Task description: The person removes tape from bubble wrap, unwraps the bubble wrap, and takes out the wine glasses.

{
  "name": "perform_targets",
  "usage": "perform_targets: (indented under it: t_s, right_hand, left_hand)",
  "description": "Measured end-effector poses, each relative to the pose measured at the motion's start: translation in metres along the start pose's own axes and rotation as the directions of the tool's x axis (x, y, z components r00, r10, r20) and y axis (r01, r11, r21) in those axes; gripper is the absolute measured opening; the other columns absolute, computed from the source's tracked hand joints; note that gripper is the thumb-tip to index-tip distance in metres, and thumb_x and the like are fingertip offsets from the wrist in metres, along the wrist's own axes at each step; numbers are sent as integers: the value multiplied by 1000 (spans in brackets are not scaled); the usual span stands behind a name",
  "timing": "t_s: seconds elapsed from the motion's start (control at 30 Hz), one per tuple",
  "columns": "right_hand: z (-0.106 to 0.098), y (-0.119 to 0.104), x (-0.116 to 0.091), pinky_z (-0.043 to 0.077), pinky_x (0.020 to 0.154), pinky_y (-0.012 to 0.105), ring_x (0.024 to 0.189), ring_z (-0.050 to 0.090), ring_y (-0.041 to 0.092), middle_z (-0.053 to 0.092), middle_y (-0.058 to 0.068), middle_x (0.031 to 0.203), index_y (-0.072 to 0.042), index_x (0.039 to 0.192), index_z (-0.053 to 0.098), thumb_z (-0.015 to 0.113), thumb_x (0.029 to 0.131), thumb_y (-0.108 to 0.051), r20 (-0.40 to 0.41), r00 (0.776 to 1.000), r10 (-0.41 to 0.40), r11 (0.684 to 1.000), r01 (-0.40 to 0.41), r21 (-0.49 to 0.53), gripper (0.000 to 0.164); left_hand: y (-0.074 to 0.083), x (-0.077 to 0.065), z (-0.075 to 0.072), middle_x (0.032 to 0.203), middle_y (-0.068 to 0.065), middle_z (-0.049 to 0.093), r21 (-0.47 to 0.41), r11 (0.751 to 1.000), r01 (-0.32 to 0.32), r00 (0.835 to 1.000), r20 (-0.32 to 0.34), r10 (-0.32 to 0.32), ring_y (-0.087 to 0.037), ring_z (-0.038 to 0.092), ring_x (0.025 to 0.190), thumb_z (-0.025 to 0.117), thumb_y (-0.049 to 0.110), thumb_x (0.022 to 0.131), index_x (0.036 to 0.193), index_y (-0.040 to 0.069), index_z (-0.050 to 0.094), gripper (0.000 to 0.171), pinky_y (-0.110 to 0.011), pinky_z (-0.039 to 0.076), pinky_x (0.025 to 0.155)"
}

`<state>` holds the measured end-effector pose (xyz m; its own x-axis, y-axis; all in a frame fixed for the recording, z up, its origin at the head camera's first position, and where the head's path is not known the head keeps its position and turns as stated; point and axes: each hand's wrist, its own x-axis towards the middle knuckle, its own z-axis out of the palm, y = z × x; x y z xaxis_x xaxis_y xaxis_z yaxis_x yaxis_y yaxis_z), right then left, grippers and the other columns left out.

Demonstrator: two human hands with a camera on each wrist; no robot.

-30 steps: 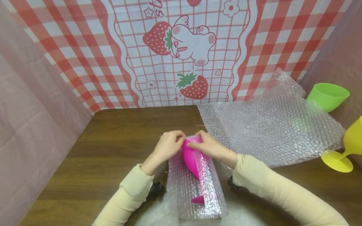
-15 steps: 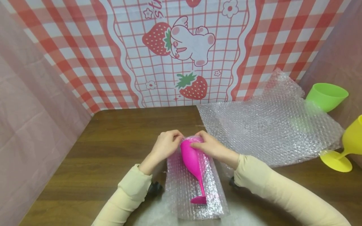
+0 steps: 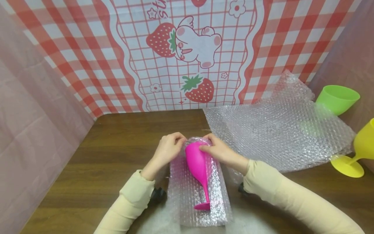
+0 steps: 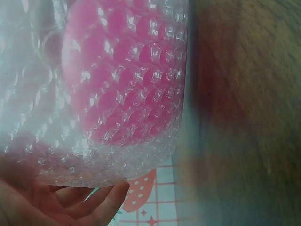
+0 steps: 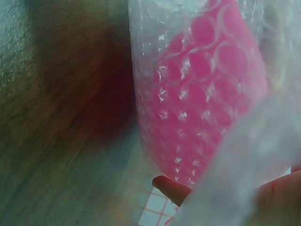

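Note:
A magenta plastic goblet (image 3: 196,159) lies on a strip of bubble wrap (image 3: 184,191), its rim away from me and its foot towards me. The wrap's right part covers the goblet's right side. My left hand (image 3: 168,148) pinches the wrap's far left edge, just beside the rim. With the thumb on the bowl near the rim, my right hand (image 3: 219,149) grips the goblet and the wrap together. In the left wrist view the pink bowl (image 4: 120,75) shows through the bubbles. The right wrist view has a fingertip (image 5: 171,188) at the wrap's far end.
A larger sheet of bubble wrap (image 3: 271,133) spreads over the table's (image 3: 117,156) back right. Beside it are a green cup (image 3: 336,100) and a yellow goblet (image 3: 362,146) at the right edge. A red checked cloth (image 3: 198,58) hangs behind.
The wrap has slipped off the goblet's front, baring the bowl's left side, stem and foot. My left hand has shifted slightly left and away with the wrap's edge; my right thumb stays on the bowl.

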<state>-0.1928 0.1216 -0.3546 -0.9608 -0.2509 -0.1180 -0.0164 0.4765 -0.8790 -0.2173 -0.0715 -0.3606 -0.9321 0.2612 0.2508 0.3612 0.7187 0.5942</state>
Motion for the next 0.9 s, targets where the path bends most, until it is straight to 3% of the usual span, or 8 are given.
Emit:
perform_targets:
  t_s: [0.27, 0.53, 0.9]
  right_hand:
    - [-3, 2, 0, 47, 85, 38, 97, 53, 29, 53, 21, 111, 6, 116, 44, 55, 87, -16, -45, 998, -32, 999, 33, 11, 38]
    - [-6, 2, 0, 47, 71, 27, 86, 52, 23, 54, 20, 102, 6, 108, 46, 56, 84, -12, -71, 997, -33, 999, 34, 17, 32]
    - [-11, 5, 1, 44, 64, 26, 80, 50, 20, 54, 16, 96, 3, 103, 48, 57, 84, -17, -93, 996, -11, 1000, 9, -15, 30]
  left_hand:
    - [-2, 0, -2, 57, 2, 48, -13, 1000, 14, 1000, -28, -15, -9, 37, 46, 53, 18, 89, 91, 10, 67, 16, -23, 35, 43]
    - [-5, -1, -6, 61, 1, 53, -61, 998, 27, 997, -72, -32, -10, 39, 47, 52, 15, 89, 90, 11, 66, 14, -25, 38, 45]
    - [-11, -2, -9, 81, -1, 68, -110, 993, 50, 993, -98, -61, -10, 48, 52, 49, 12, 90, 89, 10, 62, 13, -25, 42, 47]
